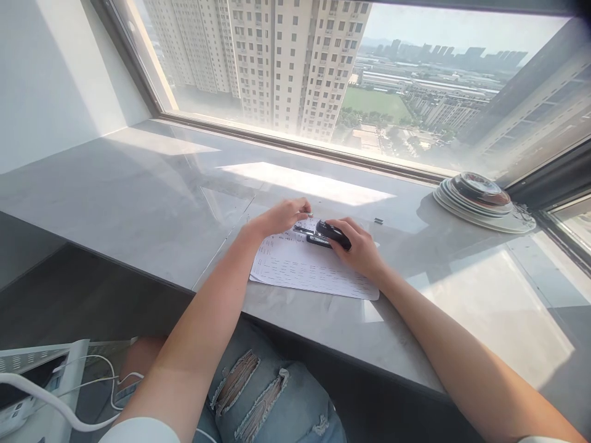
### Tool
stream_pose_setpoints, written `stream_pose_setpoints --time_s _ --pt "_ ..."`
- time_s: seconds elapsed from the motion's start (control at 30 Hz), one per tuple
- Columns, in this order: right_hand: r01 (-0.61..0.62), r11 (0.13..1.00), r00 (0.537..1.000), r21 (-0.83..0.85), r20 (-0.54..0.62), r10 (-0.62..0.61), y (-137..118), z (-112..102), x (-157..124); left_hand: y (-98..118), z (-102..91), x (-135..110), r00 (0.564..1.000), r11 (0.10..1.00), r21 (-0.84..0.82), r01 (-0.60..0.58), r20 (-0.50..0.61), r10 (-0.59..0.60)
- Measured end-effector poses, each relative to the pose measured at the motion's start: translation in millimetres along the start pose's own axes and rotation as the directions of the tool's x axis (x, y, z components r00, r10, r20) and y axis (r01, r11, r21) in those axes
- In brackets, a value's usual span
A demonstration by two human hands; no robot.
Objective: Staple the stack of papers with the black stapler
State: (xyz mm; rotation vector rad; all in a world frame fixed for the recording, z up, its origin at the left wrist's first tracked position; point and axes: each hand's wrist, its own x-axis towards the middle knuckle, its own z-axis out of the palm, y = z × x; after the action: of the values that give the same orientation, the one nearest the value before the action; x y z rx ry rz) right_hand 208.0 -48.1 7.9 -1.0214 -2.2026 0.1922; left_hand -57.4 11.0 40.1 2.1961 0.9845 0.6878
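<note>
A black stapler lies over a stack of written paper sheets, and my right hand is wrapped round its rear part. Its jaw is spread, with a metal tray showing towards the left. My left hand is just beyond that tray, with thumb and fingers pinched on a small piece that looks like a strip of staples. A short dark staple strip rests on the counter right of the stapler.
A stack of plates stands on the marble-like counter at the right, by the window frame. Below the counter's front edge are my legs in ripped jeans. White cables hang over a white stand at lower left.
</note>
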Motion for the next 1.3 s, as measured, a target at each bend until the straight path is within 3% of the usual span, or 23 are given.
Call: stream_pose_setpoints --time_s 0.43,1.3 --pt "-0.063 0.998 0.995 -0.007 -0.082 0.062 -2.2 -2.5 3.2 0.3 4.6 -4.5 0.988 0.994 0.111 -0.017 0.157 -0.001" --pt "-0.066 0.998 0.995 0.014 -0.079 0.067 -3.5 -2.9 4.0 0.9 7.5 -1.7 0.992 0.986 0.168 -0.01 0.128 -0.012"
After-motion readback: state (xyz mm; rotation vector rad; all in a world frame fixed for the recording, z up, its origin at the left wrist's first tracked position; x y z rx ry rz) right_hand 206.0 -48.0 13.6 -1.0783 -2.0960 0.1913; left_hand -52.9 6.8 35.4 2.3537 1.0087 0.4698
